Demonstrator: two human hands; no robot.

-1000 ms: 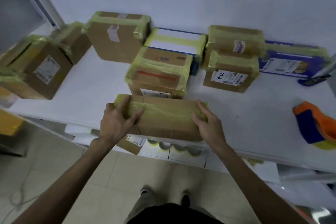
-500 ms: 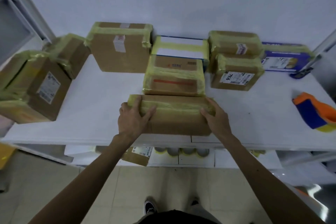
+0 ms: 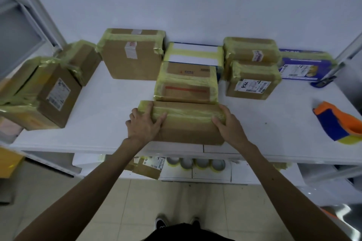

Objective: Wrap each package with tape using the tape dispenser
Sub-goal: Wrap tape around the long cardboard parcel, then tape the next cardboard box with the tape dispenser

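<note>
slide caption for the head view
Left hand and right hand hold a yellow-taped brown cardboard box on the white table; orange-and-blue tape dispenser lies aside.

Before you stood a white table [image 3: 109, 103], its back edge against a pale wall [image 3: 195, 2]. Beneath the table sat a white lower shelf [image 3: 250, 174] and beige floor tiles [image 3: 148, 197]; a grey metal frame [image 3: 37, 11] rose beyond the table's left end.

We see the orange-and-blue plastic tape dispenser [image 3: 338, 123] cut by the right edge, yellow-taped cardboard boxes [image 3: 39, 100] cut at left, fingers of our right hand [image 3: 230, 127] hidden behind the long brown taped box [image 3: 188, 125], pale tape rolls [image 3: 195, 162] half hidden under the white tabletop [image 3: 274, 119], print on the white label [image 3: 252, 86] too small to read
</note>
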